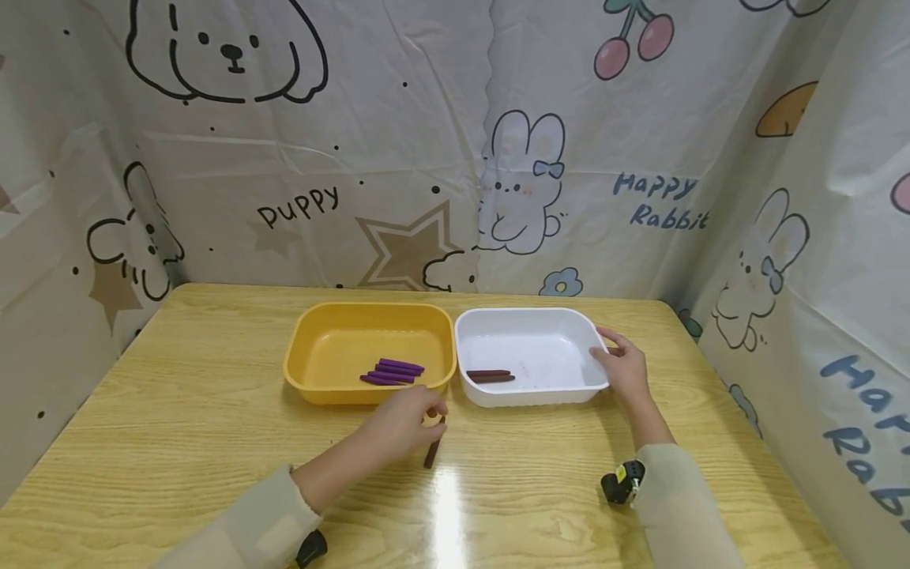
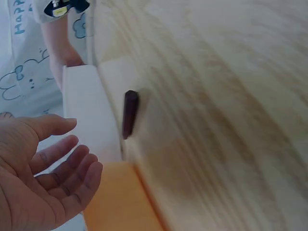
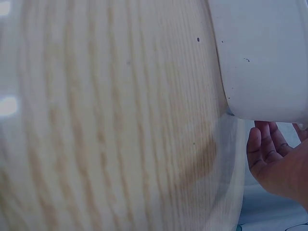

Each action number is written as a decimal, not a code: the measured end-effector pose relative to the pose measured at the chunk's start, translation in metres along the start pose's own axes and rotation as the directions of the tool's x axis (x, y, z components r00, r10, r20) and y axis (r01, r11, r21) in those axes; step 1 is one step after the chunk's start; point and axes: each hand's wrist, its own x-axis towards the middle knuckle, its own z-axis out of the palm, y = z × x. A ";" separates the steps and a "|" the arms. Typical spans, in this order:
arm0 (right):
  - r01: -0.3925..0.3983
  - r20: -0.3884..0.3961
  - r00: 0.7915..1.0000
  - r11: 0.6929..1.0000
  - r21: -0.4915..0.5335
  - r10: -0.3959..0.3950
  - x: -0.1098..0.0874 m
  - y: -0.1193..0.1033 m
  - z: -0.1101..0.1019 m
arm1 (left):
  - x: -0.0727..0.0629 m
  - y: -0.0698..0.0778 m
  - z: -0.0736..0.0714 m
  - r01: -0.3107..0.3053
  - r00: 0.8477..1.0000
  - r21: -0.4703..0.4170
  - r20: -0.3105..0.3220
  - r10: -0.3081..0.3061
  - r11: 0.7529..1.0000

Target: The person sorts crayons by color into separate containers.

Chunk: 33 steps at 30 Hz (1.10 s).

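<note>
A dark brown crayon [image 1: 434, 448] lies on the table in front of the two bins. My left hand [image 1: 401, 425] hovers over it with fingers loosely bent; in the left wrist view a gap separates that hand [image 2: 53, 173] from the crayon [image 2: 130, 114]. With my right hand [image 1: 623, 369] I grip the right end of the white plastic bin [image 1: 533, 397], thumb over the rim and fingers along the outside. Inside this bin lie brown crayons [image 1: 490, 376], at its left end. Purple crayons [image 1: 392, 372] sit together in the yellow bin [image 1: 327, 393] to the left.
The two bins stand side by side near the back of the wooden table [image 1: 192, 442]. Behind and beside it hangs a printed curtain [image 1: 398, 174]. A small black camera [image 1: 622, 483] is strapped at the right wrist.
</note>
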 end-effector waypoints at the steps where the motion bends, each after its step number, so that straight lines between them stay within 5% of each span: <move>1: 0.004 0.001 1.000 1.000 -0.005 -0.004 0.000 0.000 0.000 | -0.001 -0.001 0.001 0.010 1.000 -0.005 -0.007 -0.010 1.000; 16: 0.022 0.003 1.000 1.000 -0.005 -0.022 -0.001 -0.001 0.001 | 0.006 -0.013 0.024 0.198 0.979 0.053 0.042 -0.201 0.979; 24: 0.034 0.008 0.999 0.999 0.006 -0.034 0.000 0.000 0.001 | 0.007 -0.011 0.026 0.207 0.976 0.136 0.035 -0.213 0.969; 33: 0.006 0.000 1.000 1.000 0.013 -0.006 -0.001 0.001 0.000 | 0.006 -0.008 0.024 0.201 0.977 0.135 0.050 -0.210 0.970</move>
